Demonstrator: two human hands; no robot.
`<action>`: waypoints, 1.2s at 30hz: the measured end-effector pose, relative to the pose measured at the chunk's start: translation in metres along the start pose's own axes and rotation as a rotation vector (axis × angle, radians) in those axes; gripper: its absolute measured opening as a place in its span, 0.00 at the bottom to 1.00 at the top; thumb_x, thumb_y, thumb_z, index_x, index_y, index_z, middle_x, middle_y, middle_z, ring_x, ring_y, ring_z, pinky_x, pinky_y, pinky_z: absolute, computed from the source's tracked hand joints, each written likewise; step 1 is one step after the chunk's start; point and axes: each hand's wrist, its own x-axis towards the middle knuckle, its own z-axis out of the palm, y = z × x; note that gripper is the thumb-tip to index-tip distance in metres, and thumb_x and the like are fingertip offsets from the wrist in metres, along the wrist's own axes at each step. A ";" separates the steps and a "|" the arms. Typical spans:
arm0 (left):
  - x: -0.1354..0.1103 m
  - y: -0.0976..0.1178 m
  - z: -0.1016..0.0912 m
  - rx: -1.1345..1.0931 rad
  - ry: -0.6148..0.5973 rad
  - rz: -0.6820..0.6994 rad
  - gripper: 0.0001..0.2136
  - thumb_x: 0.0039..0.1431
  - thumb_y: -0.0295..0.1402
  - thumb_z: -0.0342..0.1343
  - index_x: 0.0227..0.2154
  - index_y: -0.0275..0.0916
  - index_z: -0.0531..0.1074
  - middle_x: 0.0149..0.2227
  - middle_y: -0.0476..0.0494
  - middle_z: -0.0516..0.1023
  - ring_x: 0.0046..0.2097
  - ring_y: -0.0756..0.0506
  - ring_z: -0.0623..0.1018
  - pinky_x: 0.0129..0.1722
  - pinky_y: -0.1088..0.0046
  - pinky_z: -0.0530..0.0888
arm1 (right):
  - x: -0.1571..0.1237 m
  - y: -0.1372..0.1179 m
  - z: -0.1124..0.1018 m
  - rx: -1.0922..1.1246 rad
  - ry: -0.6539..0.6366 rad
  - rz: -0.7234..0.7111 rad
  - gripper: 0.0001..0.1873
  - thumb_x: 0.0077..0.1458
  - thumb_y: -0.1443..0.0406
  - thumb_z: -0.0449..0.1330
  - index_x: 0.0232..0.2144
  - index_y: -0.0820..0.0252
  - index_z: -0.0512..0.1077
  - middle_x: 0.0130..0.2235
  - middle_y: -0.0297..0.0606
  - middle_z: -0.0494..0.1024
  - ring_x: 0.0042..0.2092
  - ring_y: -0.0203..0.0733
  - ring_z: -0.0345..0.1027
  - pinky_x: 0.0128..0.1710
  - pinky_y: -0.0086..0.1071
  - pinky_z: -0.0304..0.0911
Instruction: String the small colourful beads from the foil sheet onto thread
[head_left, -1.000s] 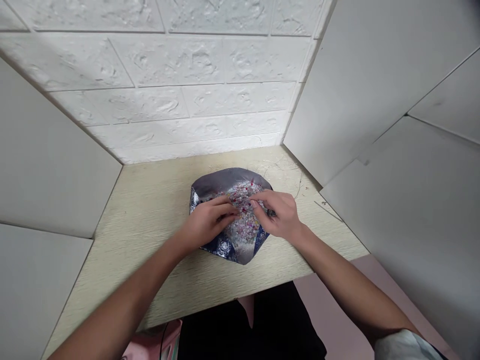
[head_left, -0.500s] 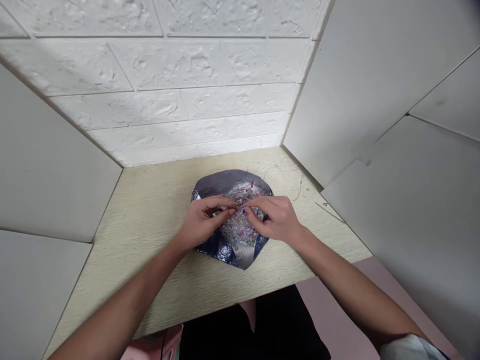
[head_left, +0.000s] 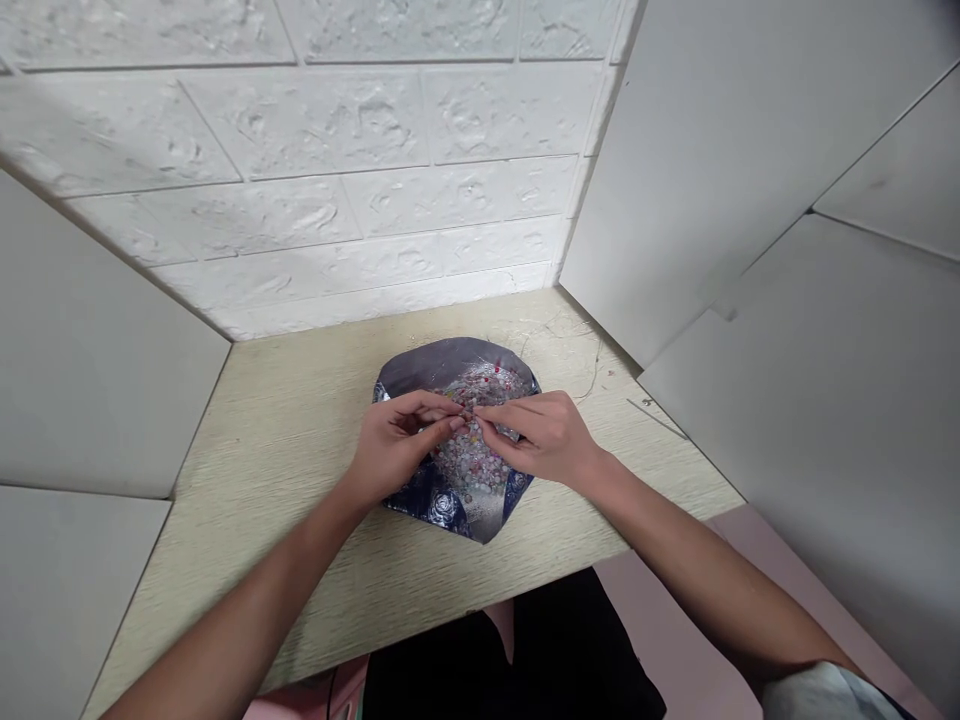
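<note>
Left hand (head_left: 397, 445): thumb and fingertips drawn together above the pile; I cannot tell whether they pinch anything.
Right hand (head_left: 544, 437): fingertips likewise closed toward the thumb, just beside the left fingertips; any held item is too small for me to make out.
Beads (head_left: 474, 462): small, multicoloured, heaped loose beneath and between both hands, with the fingertips at or just above the heap.
Foil sheet (head_left: 450, 355): blue and silver, rose-patterned, lying under the heap with its edges turned up around it.
Handling: I judge slow, light fingertip contact best; sweeping or pressing could spill the heap past those edges.
Tabletop (head_left: 300, 530): pale wood-grain, bearing the sheet; fine wire strands (head_left: 596, 372) lie beyond it to the right, and a thin metal rod (head_left: 656, 418) lies near the right wall.
</note>
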 end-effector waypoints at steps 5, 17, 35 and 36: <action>0.001 -0.001 0.002 0.040 0.019 0.094 0.05 0.45 0.28 0.67 0.28 0.39 0.80 0.28 0.48 0.81 0.30 0.52 0.77 0.31 0.81 0.75 | 0.000 0.000 0.000 -0.041 -0.007 -0.014 0.07 0.58 0.68 0.57 0.32 0.61 0.75 0.22 0.27 0.78 0.21 0.28 0.69 0.19 0.24 0.61; -0.001 -0.001 0.002 0.070 0.020 0.104 0.05 0.46 0.28 0.67 0.29 0.38 0.80 0.28 0.47 0.81 0.30 0.51 0.79 0.32 0.79 0.76 | -0.001 0.000 0.000 -0.082 -0.037 -0.014 0.07 0.58 0.67 0.56 0.32 0.59 0.75 0.22 0.25 0.78 0.22 0.28 0.70 0.19 0.24 0.60; 0.001 -0.002 0.001 0.178 -0.085 0.289 0.05 0.52 0.26 0.63 0.31 0.41 0.80 0.34 0.45 0.78 0.37 0.49 0.77 0.36 0.75 0.73 | 0.000 -0.002 -0.001 -0.076 -0.044 -0.025 0.08 0.57 0.68 0.56 0.30 0.59 0.75 0.22 0.25 0.77 0.21 0.28 0.68 0.19 0.24 0.58; 0.001 -0.001 0.001 0.193 -0.081 0.297 0.04 0.52 0.26 0.64 0.31 0.41 0.80 0.34 0.46 0.78 0.36 0.49 0.76 0.35 0.75 0.73 | 0.000 -0.002 0.000 -0.073 -0.043 -0.028 0.08 0.57 0.68 0.56 0.30 0.60 0.75 0.22 0.25 0.77 0.21 0.28 0.68 0.20 0.24 0.58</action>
